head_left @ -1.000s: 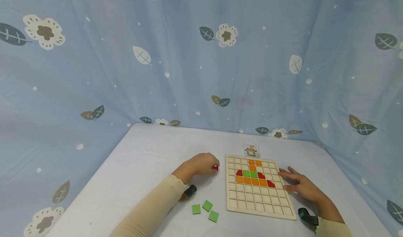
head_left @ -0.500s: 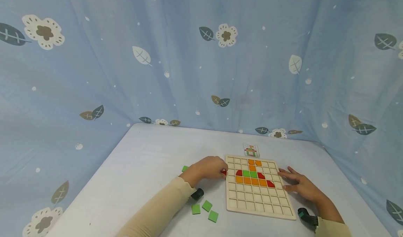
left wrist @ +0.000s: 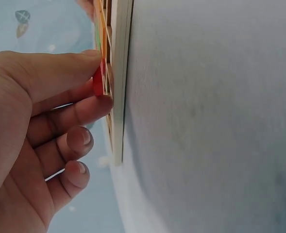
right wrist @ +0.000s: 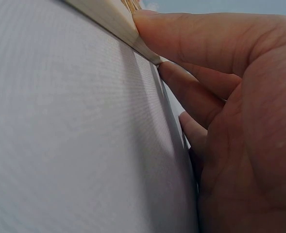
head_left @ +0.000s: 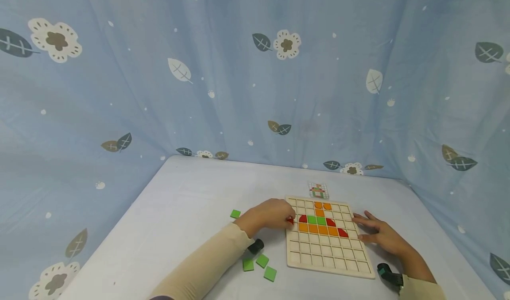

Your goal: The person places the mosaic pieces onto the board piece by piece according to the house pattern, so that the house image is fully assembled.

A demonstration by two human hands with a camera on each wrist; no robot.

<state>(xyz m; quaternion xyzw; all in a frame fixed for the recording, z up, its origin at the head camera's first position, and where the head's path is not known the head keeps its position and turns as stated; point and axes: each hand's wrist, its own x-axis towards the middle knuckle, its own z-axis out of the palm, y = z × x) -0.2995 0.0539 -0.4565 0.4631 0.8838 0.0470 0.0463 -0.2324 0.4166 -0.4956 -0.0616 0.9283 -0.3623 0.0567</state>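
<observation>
My left hand [head_left: 272, 213] pinches a small red tile [left wrist: 98, 81] between thumb and fingers, at the left edge of the wooden grid board [head_left: 314, 260]. Most of that tile is hidden by the fingers in the head view. On the board, orange tiles [head_left: 313, 228], green tiles [head_left: 316, 220] and red rounded tiles [head_left: 342, 232] sit in the upper and middle squares. Along the board's right side lies my right hand [head_left: 382, 236], its fingers spread and relaxed. In the right wrist view its thumb [right wrist: 152, 29] and a fingertip touch the board's edge.
Several loose green tiles [head_left: 270, 273] lie left of the board near my left forearm, with another green tile [head_left: 235, 213] farther back. A small pattern card [head_left: 318, 190] lies beyond the board. A patterned blue curtain [head_left: 223, 92] hangs behind the white table [head_left: 191, 189].
My left hand has moved right with the red tile, from the bare table to over the board's left edge. A green tile behind the wrist has come into view. The right hand stays still.
</observation>
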